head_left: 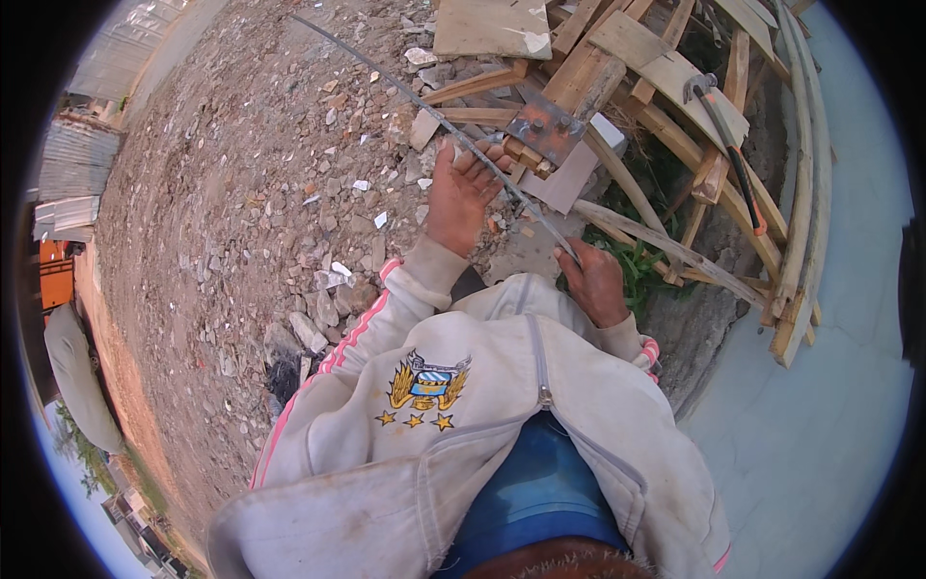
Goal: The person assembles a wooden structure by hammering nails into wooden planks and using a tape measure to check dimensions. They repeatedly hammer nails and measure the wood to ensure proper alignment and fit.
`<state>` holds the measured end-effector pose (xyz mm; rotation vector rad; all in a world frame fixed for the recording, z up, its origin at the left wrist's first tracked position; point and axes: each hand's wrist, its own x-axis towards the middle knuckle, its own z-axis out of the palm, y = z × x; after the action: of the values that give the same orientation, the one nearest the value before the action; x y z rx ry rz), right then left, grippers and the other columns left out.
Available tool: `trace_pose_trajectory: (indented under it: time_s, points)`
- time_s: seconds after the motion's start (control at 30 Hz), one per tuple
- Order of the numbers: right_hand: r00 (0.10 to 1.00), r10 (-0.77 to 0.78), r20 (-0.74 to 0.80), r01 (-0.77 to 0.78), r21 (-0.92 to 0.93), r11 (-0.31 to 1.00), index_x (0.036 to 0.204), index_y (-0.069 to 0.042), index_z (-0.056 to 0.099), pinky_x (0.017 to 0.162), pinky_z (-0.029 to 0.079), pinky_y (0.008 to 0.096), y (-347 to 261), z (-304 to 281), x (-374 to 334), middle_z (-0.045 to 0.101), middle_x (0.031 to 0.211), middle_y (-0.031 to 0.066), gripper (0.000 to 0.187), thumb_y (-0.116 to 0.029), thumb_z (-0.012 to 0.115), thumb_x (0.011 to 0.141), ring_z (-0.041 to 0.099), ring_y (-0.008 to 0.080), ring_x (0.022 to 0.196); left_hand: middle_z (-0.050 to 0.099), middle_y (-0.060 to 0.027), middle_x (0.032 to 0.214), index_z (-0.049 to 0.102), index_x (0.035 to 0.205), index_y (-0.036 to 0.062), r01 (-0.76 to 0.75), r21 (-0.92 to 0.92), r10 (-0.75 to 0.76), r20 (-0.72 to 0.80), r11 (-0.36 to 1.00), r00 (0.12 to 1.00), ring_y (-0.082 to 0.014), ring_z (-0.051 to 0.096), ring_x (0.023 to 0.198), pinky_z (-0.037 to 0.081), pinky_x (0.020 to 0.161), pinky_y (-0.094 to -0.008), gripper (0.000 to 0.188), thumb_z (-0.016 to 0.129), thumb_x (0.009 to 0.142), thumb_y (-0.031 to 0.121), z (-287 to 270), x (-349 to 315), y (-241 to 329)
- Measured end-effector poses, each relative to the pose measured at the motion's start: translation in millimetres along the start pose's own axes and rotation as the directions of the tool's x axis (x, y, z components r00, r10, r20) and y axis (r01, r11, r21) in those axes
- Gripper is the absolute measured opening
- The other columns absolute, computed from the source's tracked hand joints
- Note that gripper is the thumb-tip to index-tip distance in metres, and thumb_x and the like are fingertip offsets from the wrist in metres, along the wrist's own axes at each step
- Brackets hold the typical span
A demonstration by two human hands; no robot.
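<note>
A long thin grey metal rod [521, 196] runs slantwise from the far left down toward me. My right hand [595, 286] is closed around its near end, in front of my jacket. Palm up, my left hand [459, 198] lies under the rod with its fingers apart and slightly bent; the rod crosses near the fingertips, and whether they touch it I cannot tell. Just beyond the left fingers, a dark metal plate [542, 125] with rusty orange patches sits on top of a wooden block [526, 157].
Rubble and broken stones [260, 193] cover the ground on the left. Timber planks [666, 125] are piled at the far right, with a claw hammer [728, 145] lying on them. A pale smooth surface [820, 415] borders the right side. A flat board [492, 27] lies at the back.
</note>
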<state>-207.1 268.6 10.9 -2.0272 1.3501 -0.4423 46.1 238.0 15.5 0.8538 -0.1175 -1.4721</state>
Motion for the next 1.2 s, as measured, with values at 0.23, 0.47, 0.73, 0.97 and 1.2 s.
trace_pose_trajectory:
  time_s: [0.23,0.47,0.73,0.97,1.2]
  points:
    - [1.0,0.005,0.017,-0.005,-0.03,1.0,0.102,-0.004,0.071,0.07,0.052,0.0544,-9,0,2,0.069,0.08,0.0244,0.028,-0.031,0.064,0.098,0.068,0.0453,0.078,0.066,-0.0107,0.129,0.059,0.135,0.0037,-0.065,0.085,0.062,0.034,0.994,0.997,-0.0249,0.063,0.124,0.047,0.104,-0.04,0.067,0.04,0.106,0.061,-1,-2,0]
    - [1.0,-0.017,-0.025,0.015,-0.081,0.997,0.109,-0.005,0.07,0.072,0.054,0.0527,-14,-3,0,0.072,0.089,0.023,0.031,-0.033,0.067,0.096,0.07,0.0433,0.084,0.066,-0.012,0.128,0.058,0.135,0.0033,-0.077,0.057,0.076,0.027,0.995,0.997,-0.0255,0.063,0.123,0.047,0.104,-0.0405,0.067,0.04,0.106,0.061,-1,1,-3]
    - [0.992,-0.045,-0.117,0.03,-0.121,0.992,0.126,-0.007,0.066,0.083,0.054,0.0484,-39,-23,-4,0.068,0.114,0.0198,0.049,-0.038,0.076,0.09,0.068,0.0399,0.1,0.067,-0.0115,0.127,0.059,0.134,0.0033,-0.095,0.065,0.094,0.02,0.993,0.995,-0.0255,0.064,0.123,0.046,0.105,-0.0415,0.067,0.04,0.107,0.061,-2,-1,0]
    - [0.954,-0.149,-0.261,0.159,0.018,0.987,0.125,-0.002,0.065,0.086,0.052,0.0456,-72,-54,-10,0.064,0.112,0.0182,0.046,-0.024,0.08,0.088,0.065,0.0377,0.103,0.067,-0.0114,0.126,0.058,0.134,0.0014,-0.101,0.085,0.101,0.008,0.991,0.995,-0.0265,0.063,0.124,0.046,0.106,-0.0424,0.069,0.04,0.106,0.062,-6,-1,1]
    - [0.941,-0.146,-0.305,0.189,0.116,0.975,0.121,0.0,0.067,0.088,0.052,0.0443,-66,-64,-18,0.063,0.111,0.019,0.037,-0.018,0.076,0.091,0.064,0.0376,0.103,0.067,-0.0121,0.124,0.058,0.133,0.0001,-0.113,0.095,0.112,0.023,0.989,0.993,-0.0267,0.065,0.121,0.049,0.104,-0.0422,0.052,0.047,0.109,0.044,-12,5,-1]
